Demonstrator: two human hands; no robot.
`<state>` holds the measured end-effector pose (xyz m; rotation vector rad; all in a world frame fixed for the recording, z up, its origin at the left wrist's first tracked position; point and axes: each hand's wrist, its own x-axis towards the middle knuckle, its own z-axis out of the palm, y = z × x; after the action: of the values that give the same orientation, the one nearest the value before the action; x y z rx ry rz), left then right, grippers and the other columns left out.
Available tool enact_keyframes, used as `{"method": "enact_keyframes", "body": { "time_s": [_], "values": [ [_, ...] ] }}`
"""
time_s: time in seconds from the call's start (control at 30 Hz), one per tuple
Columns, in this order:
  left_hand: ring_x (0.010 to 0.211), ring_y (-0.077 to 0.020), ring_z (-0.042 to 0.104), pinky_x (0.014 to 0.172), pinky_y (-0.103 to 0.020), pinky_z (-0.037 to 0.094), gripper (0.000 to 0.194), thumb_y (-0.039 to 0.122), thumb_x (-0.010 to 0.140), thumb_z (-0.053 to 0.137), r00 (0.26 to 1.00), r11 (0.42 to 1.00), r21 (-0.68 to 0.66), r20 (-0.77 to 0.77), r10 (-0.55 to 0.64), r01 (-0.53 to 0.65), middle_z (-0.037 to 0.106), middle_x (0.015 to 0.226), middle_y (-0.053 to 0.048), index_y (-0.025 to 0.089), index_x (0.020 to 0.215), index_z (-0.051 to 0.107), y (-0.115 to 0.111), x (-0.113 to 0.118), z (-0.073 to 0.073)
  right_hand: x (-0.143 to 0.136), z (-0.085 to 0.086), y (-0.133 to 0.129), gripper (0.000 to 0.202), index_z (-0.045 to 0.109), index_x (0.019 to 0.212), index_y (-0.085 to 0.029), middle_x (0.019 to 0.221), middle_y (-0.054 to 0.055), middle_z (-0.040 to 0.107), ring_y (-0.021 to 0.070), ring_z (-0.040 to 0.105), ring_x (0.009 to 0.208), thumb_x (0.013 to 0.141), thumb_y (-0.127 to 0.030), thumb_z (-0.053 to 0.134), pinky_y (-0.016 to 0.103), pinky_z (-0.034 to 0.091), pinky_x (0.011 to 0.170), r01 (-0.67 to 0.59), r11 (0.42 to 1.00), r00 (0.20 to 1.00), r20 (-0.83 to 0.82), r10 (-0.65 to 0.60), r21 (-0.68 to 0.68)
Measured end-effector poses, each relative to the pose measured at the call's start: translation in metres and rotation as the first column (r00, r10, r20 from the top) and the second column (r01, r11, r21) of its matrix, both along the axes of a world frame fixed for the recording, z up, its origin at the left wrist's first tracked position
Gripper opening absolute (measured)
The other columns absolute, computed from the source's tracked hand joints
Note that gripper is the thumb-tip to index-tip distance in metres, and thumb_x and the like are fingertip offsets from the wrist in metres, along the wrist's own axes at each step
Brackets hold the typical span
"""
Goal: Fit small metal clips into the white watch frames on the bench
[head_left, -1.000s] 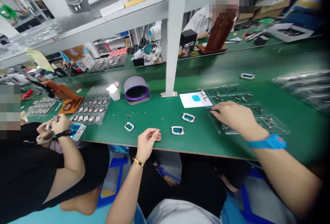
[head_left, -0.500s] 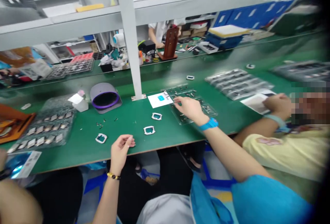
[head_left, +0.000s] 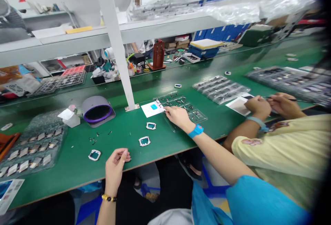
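The right hand [head_left: 178, 117], fingers narrowed beside the card [head_left: 148, 111], needs a light touch; left hand [head_left: 116, 163] loosely curled; holdings unclear.

- Assembly workshop: a long green bench [head_left: 129, 132] is stretching beneath the right fingers [head_left: 168, 109].
- Parts trays [head_left: 202, 117] are lying to their right.
- Farther right, a co-worker [head_left: 284, 145] is working.

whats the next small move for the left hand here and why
Probably reach for the nearest white frame: the left hand is half curled by the table's near edge with no part visible in it, and that frame lies just beyond its fingers, while the right hand is occupied at the edge of the white card.
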<state>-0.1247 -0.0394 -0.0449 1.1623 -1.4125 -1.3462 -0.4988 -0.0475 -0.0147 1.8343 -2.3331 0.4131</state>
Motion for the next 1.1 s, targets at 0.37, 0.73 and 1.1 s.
{"method": "enact_keyframes", "body": {
  "time_s": [0.37, 0.73, 1.1],
  "values": [
    [0.085, -0.0173, 0.071, 0.078, -0.031, 0.065, 0.044, 0.046, 0.084, 0.079, 0.996, 0.996, -0.01, -0.031, -0.087, 0.087, 0.073, 0.098, -0.007, 0.018, 0.117, 0.075, 0.001, -0.004, 0.001, 0.123, 0.028, 0.015, 0.01, 0.072, 0.103, -0.022, 0.1, 0.0, 0.08, 0.0169, 0.077, 0.095, 0.095, -0.026, 0.067, 0.026, 0.056, 0.085, -0.61, 0.764, 0.526, 0.613, 0.589, -0.211],
    [0.081, -0.0148, 0.067, 0.068, -0.027, 0.065, 0.027, 0.042, 0.088, 0.076, 0.997, 0.996, -0.066, -0.058, 0.047, -0.051, 0.069, 0.098, -0.006, 0.017, 0.099, 0.076, 0.004, -0.01, 0.002, 0.158, 0.024, -0.002, 0.013, 0.072, 0.104, -0.022, 0.1, 0.002, 0.079, 0.0186, 0.075, 0.093, 0.096, -0.024, 0.063, 0.028, 0.054, 0.081, -0.748, 0.634, 0.382, 0.654, 0.653, -0.195],
    [0.078, -0.0162, 0.069, 0.066, -0.027, 0.066, 0.035, 0.048, 0.084, 0.08, 0.996, 0.993, -0.086, -0.058, 0.071, -0.076, 0.071, 0.094, -0.007, 0.016, 0.097, 0.075, 0.002, -0.007, 0.001, 0.168, -0.002, 0.005, 0.032, 0.074, 0.099, -0.017, 0.092, 0.005, 0.077, 0.019, 0.072, 0.087, 0.09, -0.048, 0.075, 0.029, 0.054, 0.081, -0.601, 0.762, 0.054, 0.939, 0.34, -0.241]
  ]
}}
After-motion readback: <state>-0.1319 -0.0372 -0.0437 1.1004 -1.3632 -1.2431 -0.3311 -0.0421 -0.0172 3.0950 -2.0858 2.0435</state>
